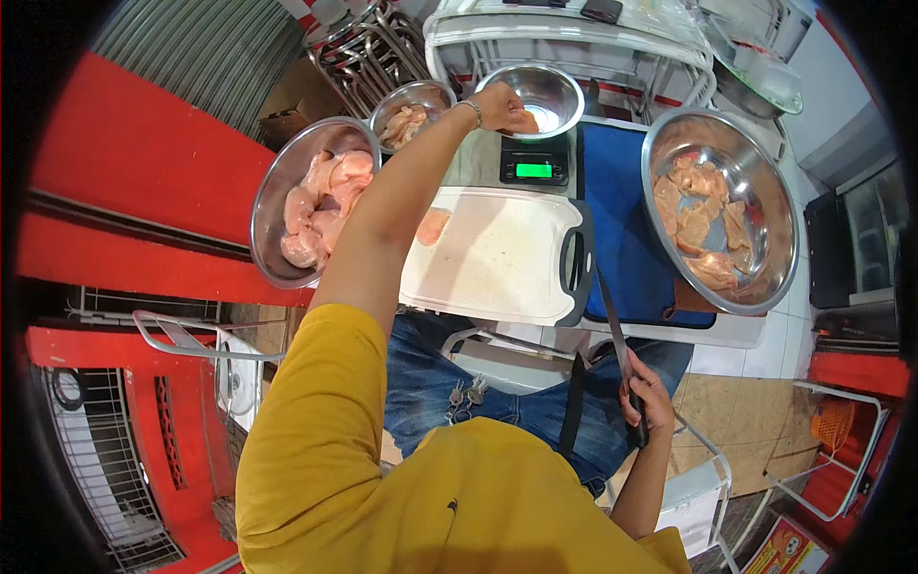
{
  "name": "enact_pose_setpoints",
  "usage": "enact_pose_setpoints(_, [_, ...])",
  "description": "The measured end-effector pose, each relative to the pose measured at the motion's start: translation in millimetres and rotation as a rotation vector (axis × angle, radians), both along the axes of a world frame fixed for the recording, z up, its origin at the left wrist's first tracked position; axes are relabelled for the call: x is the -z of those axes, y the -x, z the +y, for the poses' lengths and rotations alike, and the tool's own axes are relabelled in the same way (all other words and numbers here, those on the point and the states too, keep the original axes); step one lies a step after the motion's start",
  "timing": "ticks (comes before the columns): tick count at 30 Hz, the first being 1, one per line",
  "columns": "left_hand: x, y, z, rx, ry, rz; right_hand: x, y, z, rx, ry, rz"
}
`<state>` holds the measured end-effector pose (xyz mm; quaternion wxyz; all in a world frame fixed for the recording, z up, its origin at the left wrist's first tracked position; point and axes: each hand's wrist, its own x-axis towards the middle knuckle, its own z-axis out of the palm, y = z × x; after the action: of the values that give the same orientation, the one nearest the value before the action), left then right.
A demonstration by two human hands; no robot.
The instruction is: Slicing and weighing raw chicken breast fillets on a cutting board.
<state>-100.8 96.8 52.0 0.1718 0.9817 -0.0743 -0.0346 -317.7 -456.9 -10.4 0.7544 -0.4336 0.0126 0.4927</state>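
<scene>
My left hand (500, 107) reaches forward and holds a thin piece of raw chicken (529, 124) inside the near rim of a steel bowl (561, 90). That bowl rests on a black digital kitchen scale (510, 171) with a lit green display. In my right hand (651, 398) is a knife (612, 310) with a long blade and a black handle, held over my lap with the tip pointing forward. A white cutting board (502, 265) with a dark grey handle lies before me. On its left part is another chicken piece (432, 227), partly hidden by my left arm.
On the left stand a large steel bowl (264, 222) of raw chicken breasts and a smaller steel bowl (439, 97) with chicken pieces. A wide steel bowl (785, 222) of flat chicken pieces stands right of a blue mat (618, 208). Stacked metal stools (366, 43) are behind.
</scene>
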Motion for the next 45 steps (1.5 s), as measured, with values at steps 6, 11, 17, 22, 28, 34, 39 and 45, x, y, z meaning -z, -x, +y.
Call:
enact_pose_setpoints(6, [-31,44,1,-0.354,0.485,-0.39,6,3,-2,0.011,-0.004,-0.03])
enact_pose_setpoints(11, [-31,138,-33,-0.536,0.73,-0.362,4,3,0,0.023,0.004,-0.042])
enact_pose_setpoints(17, [33,245,-78,-0.415,0.151,-0.133,4,2,0,0.024,0.012,-0.032])
enact_pose_setpoints(22, [94,274,-47,-0.628,-0.09,-0.424,3,-1,1,-0.004,0.023,-0.054])
enact_pose_setpoints(28, [79,267,-57,-0.716,-0.197,-0.231,3,1,3,0.002,0.034,-0.065])
enact_pose_setpoints(34, [44,255,-39,-0.747,0.275,0.086,7,4,-1,0.015,0.008,-0.045])
enact_pose_setpoints(39, [24,247,-56,-0.809,1.381,0.075,9,0,-2,0.021,-0.021,-0.023])
enact_pose_setpoints(45, [-11,198,-72,-0.669,1.528,0.001,10,2,-4,0.027,-0.053,0.016])
